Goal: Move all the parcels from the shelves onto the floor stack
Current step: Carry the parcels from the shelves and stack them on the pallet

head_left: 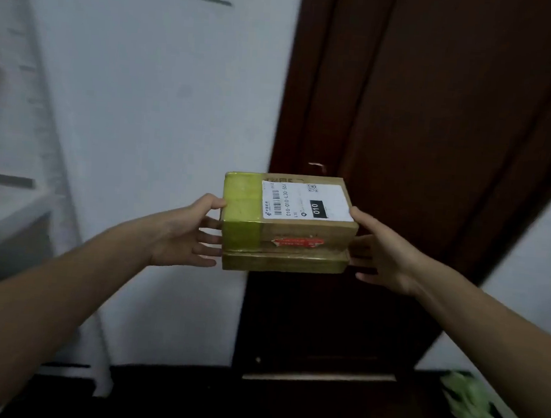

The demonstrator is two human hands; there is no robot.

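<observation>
Between your two hands, held out in mid-air before the dark wooden door [406, 120], sit two stacked parcels [287, 224]. Your left hand [183, 234] and right hand [382, 253] press the ends, fingers [210, 228] spread flat against the cardboard. You look mid-carry; next, find the floor stack, not in view, and lower both level.
</observation>
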